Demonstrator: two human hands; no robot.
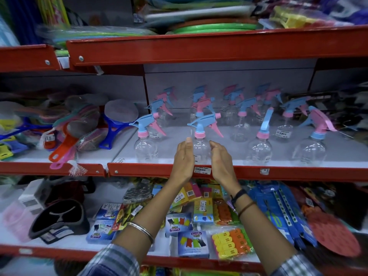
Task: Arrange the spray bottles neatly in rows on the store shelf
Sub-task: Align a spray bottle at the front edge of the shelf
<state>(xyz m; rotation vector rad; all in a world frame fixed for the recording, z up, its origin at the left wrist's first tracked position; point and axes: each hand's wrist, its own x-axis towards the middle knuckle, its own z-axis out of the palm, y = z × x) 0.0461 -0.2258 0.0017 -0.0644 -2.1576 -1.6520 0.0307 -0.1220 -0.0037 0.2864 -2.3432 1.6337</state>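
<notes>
Several clear spray bottles with blue and pink trigger heads stand in rows on the white middle shelf (229,154). A front-row bottle (201,144) stands between my hands. My left hand (183,160) is at its left side and my right hand (221,160) at its right, fingers straight, palms facing the bottle. Whether the palms touch it is unclear. Other front bottles stand to the left (146,148) and right (259,152), and one (310,150) at far right has a pink head turned sideways.
Red shelf rails (278,172) edge each level. Scrubbers and brushes (79,128) fill the section to the left. Packs of clothes pegs (199,226) lie on the lower shelf under my arms. Plastic goods (215,26) sit on the top shelf.
</notes>
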